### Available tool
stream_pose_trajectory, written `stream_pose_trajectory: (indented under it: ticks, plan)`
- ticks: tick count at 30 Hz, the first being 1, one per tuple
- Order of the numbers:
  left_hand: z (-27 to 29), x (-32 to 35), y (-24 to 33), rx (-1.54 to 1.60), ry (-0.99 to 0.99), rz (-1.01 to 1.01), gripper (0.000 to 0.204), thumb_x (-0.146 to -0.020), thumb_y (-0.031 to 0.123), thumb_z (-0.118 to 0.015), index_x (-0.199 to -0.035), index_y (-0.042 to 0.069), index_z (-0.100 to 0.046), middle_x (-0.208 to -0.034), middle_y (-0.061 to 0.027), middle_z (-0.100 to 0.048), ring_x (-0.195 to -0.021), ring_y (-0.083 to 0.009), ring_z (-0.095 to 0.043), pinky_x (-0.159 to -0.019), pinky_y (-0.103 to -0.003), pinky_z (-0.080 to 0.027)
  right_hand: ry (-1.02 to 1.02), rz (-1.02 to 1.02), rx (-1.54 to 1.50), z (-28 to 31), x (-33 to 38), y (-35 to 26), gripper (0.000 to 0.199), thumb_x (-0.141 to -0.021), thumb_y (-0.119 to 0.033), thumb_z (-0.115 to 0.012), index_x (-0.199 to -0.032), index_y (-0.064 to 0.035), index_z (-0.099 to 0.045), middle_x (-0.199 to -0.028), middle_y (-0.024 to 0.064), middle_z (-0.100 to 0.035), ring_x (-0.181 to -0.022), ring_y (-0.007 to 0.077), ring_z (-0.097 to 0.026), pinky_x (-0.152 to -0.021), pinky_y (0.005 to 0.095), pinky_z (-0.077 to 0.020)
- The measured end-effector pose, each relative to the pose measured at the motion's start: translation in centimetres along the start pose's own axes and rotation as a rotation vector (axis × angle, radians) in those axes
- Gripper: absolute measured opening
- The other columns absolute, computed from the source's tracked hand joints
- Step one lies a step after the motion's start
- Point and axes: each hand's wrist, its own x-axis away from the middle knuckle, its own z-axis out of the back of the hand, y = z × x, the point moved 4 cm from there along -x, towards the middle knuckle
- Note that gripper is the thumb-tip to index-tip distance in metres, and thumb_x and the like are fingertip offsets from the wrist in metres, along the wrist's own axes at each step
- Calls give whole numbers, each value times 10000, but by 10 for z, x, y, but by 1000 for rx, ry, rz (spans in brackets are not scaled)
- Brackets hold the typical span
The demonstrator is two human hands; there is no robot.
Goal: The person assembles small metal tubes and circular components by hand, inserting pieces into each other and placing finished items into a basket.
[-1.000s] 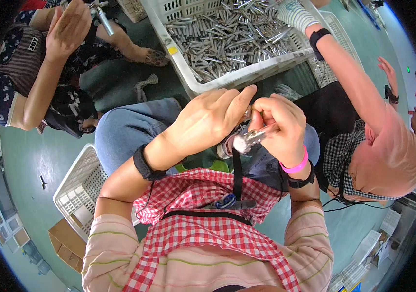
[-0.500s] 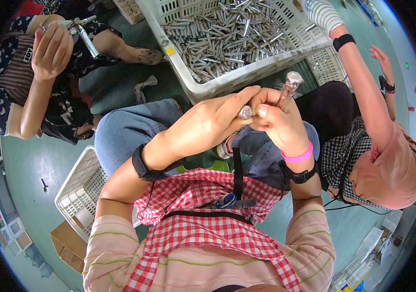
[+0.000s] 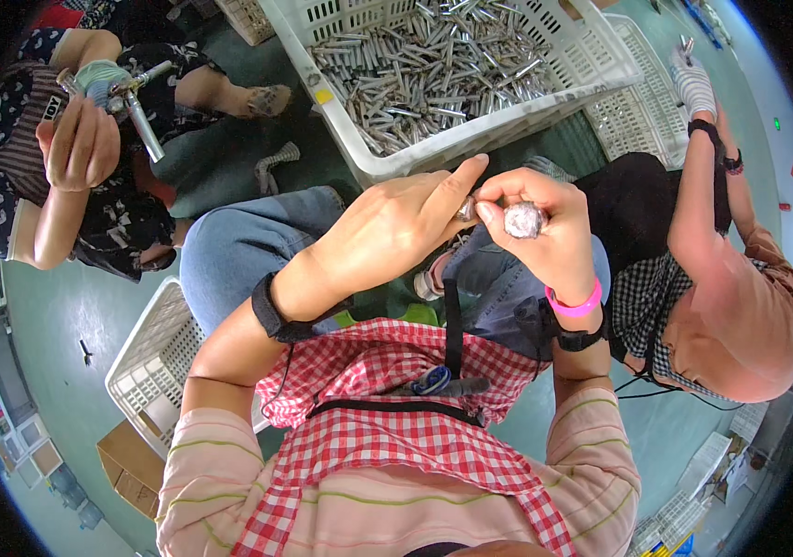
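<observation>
My right hand (image 3: 554, 227) is closed around a foil-wrapped rod (image 3: 525, 220). Its wide, crinkled silvery end faces up, while the rest of the rod is hidden behind the fingers. My left hand (image 3: 392, 226) is closed on a second, smaller foil-wrapped piece (image 3: 465, 211), with only its shiny tip showing between thumb and fingers. The two hands meet over my lap, and the right fingertips touch or nearly touch the smaller tip. Just beyond them stands a white plastic crate (image 3: 392, 169) holding a heap of short metal tubes (image 3: 443, 79).
On the left a co-worker's hand (image 3: 83, 144) holds a chromed branching metal fitting (image 3: 141, 116). A person in a pink top (image 3: 730, 297) reaches forward on the right, with a striped glove (image 3: 693, 88). Another white crate (image 3: 150, 362) sits by my left side, near a cardboard box (image 3: 129, 464).
My right hand has turned, so the rod that pointed away now shows its end upward. The right co-worker's gloved arm has swung outward from the crate. The left co-worker's fitting has lowered slightly.
</observation>
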Motion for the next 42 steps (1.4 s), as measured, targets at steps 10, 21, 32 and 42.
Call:
stream_pose_trajectory:
  ticks: [10,21,32,42]
  plan:
    - [1,-1,-1,-266,35,-118,615,-682,47,-566,-1256,-47,-365,-754,-115,-526,-673,-272,-572,-608,-350,-477,91,86,31,-7,-2,-2,239,-637,7,-691,-846,-9,-576,-680,53,-604,-547,59,-512,-506,226,-422]
    - [0,-3,-2,-79,146,-93,503,-768,141,-615,-1182,-67,-421,-759,-131,-565,-667,-269,-586,-579,-342,-476,38,-87,-204,-9,-4,5,46,-760,-44,-583,-785,-20,-552,-648,-57,-479,-558,1,-372,-476,167,-281]
    - [3,-1,1,69,73,24,514,-770,117,-627,-1202,-52,-405,-895,-183,-575,-762,-324,-596,-637,-365,-483,-42,-229,-562,-14,-7,15,78,-795,-91,-576,-794,-17,-555,-664,-68,-459,-572,10,-352,-493,181,-272]
    - [3,3,-1,150,-3,98,562,-782,84,-618,-1271,-32,-367,-1095,-211,-544,-890,-328,-593,-736,-356,-482,-188,-385,-1227,-23,-7,14,202,-848,-177,-545,-716,-27,-511,-609,-35,-440,-522,33,-354,-473,213,-254]
